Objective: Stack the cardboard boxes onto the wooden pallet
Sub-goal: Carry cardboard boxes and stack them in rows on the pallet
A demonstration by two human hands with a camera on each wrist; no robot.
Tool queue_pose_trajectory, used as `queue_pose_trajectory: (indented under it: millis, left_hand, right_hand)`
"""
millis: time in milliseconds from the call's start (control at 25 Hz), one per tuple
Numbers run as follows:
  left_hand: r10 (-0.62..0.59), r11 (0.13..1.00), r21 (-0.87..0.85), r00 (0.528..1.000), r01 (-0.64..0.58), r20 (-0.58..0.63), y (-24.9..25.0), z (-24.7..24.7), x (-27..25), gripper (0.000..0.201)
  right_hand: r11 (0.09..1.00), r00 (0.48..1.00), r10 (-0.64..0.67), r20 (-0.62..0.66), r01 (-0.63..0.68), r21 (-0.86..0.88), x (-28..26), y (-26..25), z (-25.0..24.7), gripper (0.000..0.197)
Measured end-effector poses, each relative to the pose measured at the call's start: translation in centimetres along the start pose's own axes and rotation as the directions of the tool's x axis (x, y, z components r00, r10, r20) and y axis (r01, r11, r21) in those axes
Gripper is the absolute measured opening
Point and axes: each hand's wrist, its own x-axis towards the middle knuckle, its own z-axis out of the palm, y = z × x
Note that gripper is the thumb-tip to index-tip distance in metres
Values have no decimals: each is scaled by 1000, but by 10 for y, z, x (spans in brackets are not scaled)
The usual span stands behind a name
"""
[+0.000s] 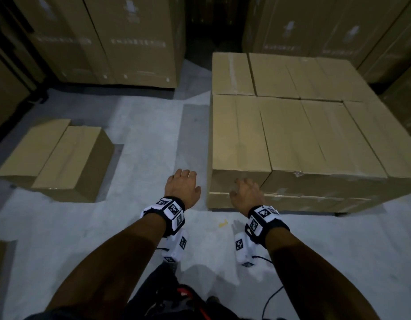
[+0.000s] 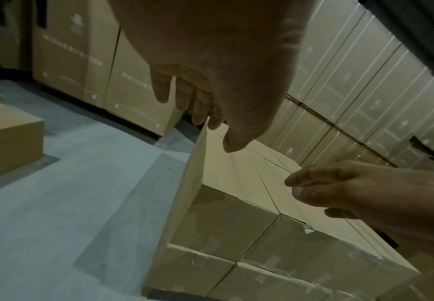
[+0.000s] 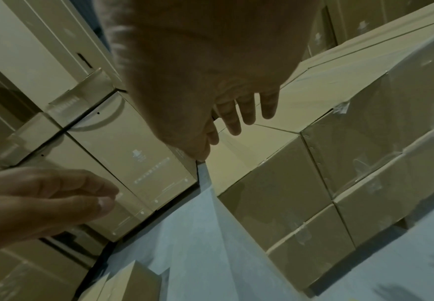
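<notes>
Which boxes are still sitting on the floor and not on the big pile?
The two boxes on the left, side by side on the grey floor. The rest are packed together in the stack on the right.

Left hand (image 1: 182, 189): palm down, fingers loosely extended, holding nothing; forearm stretched forward
Right hand (image 1: 246, 192): palm down, fingers relaxed and slightly spread, empty; beside the left, apart
Wrists: each wears a strapped band

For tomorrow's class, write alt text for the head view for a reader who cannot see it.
Two empty hands, left hand and right hand, reach beside a stack of cardboard boxes. Two loose boxes sit on the grey floor to the left.
</notes>
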Motion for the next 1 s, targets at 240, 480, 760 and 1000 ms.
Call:
queue_pose_trajectory:
  millis: [240, 480, 760, 1000]
  left_hand:
    - [4, 1000, -24, 1000, -4, 5, -65, -10, 61, 50]
    - [60, 998, -26, 998, -60, 25, -160, -63, 171, 50]
    - [125, 992, -38, 991, -124, 48, -210, -104, 292, 51]
    - [183, 983, 6, 982, -183, 40, -224, -123, 449, 51]
  right_hand:
    - [998, 1000, -18, -11, 17, -57, 69, -62, -3, 49]
    - [999, 998, 51, -23, -52, -3, 178, -161, -28, 48]
    - [989, 989, 144, -35, -143, 22, 289, -218, -56, 47]
    - [971, 972, 228, -65, -222, 87, 434, -216, -73, 47]
